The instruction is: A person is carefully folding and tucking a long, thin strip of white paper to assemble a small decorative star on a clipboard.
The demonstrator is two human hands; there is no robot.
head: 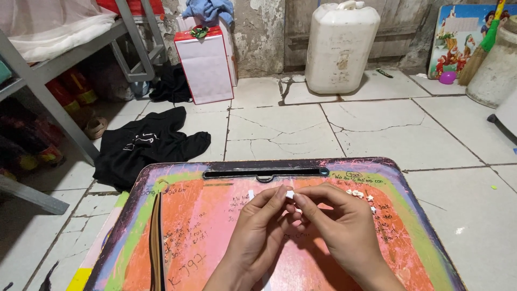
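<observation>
**Both hands pinch one small white paper star at mid-frame**

Your left hand (257, 229) and right hand (336, 226) meet fingertip to fingertip over the colourful lap desk (177, 215), both grasping a tiny white paper star (290, 194); held that way, its edges seem easier to press into shape. Finished stars (360, 194) lie in a loose cluster just right of your fingers, apart from them. Beyond the desk, a black garment (145, 145) lies at left, a white jerrycan (340, 46) at upper centre. Nothing blocks your hands.
</observation>
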